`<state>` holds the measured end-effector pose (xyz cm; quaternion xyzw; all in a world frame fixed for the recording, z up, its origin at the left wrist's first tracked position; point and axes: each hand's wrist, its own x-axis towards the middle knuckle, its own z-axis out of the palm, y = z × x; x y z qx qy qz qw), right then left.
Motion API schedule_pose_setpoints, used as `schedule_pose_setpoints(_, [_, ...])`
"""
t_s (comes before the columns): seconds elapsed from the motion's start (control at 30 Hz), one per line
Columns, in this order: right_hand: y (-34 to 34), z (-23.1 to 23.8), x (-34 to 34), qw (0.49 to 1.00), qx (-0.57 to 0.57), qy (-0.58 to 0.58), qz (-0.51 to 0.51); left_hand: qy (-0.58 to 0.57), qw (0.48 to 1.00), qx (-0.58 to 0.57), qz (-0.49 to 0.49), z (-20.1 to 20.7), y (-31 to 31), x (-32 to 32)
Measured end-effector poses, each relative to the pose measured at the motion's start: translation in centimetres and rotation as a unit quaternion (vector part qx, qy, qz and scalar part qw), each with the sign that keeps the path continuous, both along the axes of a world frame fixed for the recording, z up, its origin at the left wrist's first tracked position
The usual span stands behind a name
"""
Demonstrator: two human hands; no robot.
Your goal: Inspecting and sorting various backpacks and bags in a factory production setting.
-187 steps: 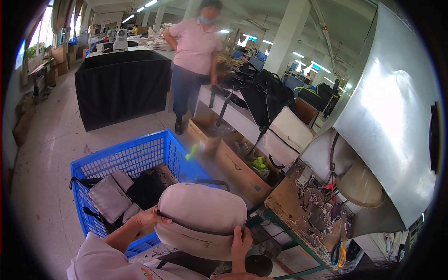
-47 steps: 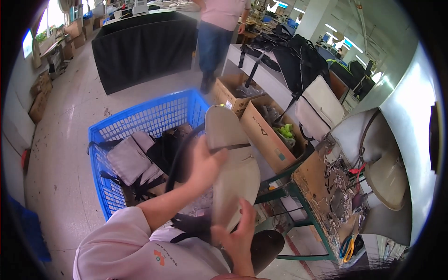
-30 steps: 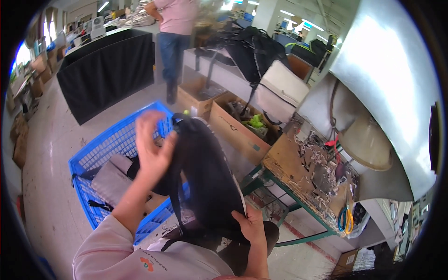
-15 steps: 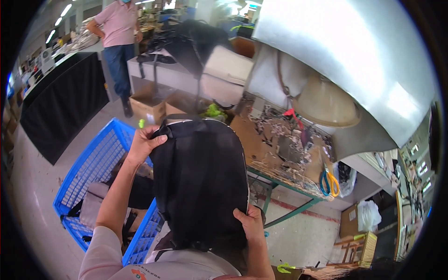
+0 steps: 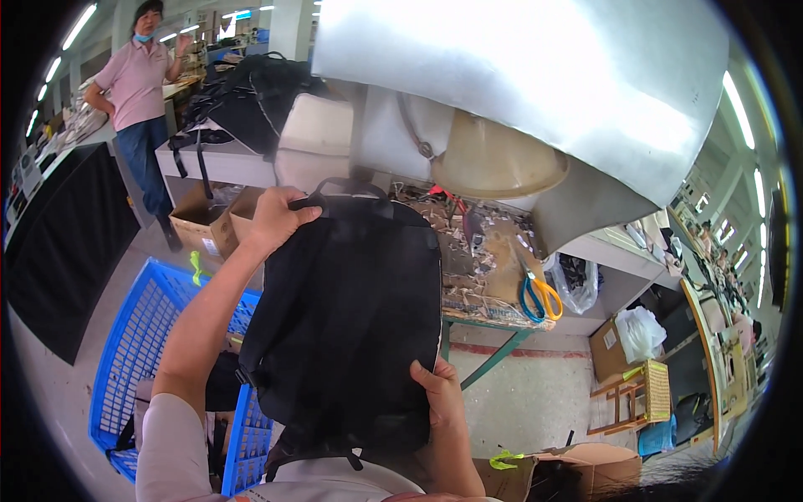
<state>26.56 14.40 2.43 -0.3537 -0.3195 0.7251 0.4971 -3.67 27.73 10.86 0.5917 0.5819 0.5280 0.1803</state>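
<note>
A black backpack (image 5: 351, 309) hangs upright in front of my body, its broad fabric face toward me and a carry loop (image 5: 355, 188) at its top. My left hand (image 5: 284, 219) pinches its upper left corner, thumb on the near face. Lower down, my right hand (image 5: 438, 389) grips the right edge, with the thumb on the near side and the other fingers mostly hidden behind. A pale edging shows along the right rim. The bag's bottom touches or almost touches my shirt; I cannot tell which.
Left of me stands a blue plastic basket (image 5: 125, 368) with bags in it. Beyond the backpack, a scrap-strewn bench (image 5: 493, 289) holds orange-and-blue-handled scissors (image 5: 539, 297) under a metal hood (image 5: 535, 75). A person in pink (image 5: 138, 92) stands at the far left. Cardboard boxes (image 5: 201, 222) lie below the table.
My view has swung right, so the surroundings sit farther left. The backpack stays in both hands, its face turned a little more squarely toward me. The person in pink has raised one hand.
</note>
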Motion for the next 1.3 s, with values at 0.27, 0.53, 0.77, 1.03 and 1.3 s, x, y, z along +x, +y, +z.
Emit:
schedule_pose_setpoints(0.27, [0.6, -0.2, 1.3, 0.998, 0.002, 0.027, -0.049, 0.059, 0.997, 0.035, -0.02, 0.0, 3.4, 3.0])
schedule_pose_setpoints(0.53, [0.8, 0.1, 2.1, 0.998, 0.0, 0.029, -0.064, 0.062, 0.998, -0.001, -0.027, 0.7, 4.3, 4.5])
schedule_pose_setpoints(0.77, [0.4, -0.4, 2.5, 0.998, 0.0, 0.024, -0.049, 0.051, 0.997, 0.004, -0.053, 0.0, 5.4, 4.9])
schedule_pose_setpoints(1.03, [-0.7, -2.5, 1.7, 1.0, 0.022, 0.004, -0.02, 0.01, 0.996, -0.003, -0.087, -1.2, 2.6, 2.4])
schedule_pose_setpoints(1.3, [-3.6, -4.3, -2.4, 0.984, 0.059, -0.127, -0.114, -0.373, 0.894, -0.055, -0.243, -10.4, -11.5, -4.7])
